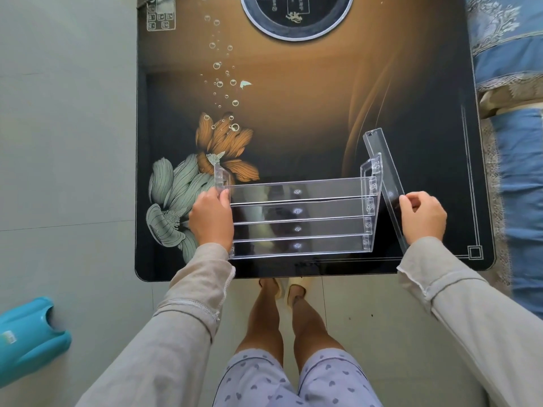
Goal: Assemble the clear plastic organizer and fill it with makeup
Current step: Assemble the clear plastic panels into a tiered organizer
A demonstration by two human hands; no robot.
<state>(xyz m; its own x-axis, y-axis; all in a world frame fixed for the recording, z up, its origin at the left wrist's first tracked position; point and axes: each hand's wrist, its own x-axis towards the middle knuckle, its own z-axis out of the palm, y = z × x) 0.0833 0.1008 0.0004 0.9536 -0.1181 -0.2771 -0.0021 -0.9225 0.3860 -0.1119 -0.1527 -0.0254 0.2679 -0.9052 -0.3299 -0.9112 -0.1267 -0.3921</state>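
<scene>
The clear plastic tiered organizer (296, 218) sits part-built at the near edge of the glossy dark flower-printed worktop (293, 113); the left hand (211, 218) has its fingers curled round the organizer's left end wall; just right of the organizer, the right hand (423, 218) pinches a long clear plastic panel (382, 160), fingers closed on its near end; likely risks: tabs missing their slots, a forced clip cracking, or the organizer sliding on the slick surface toward the near edge.
</scene>
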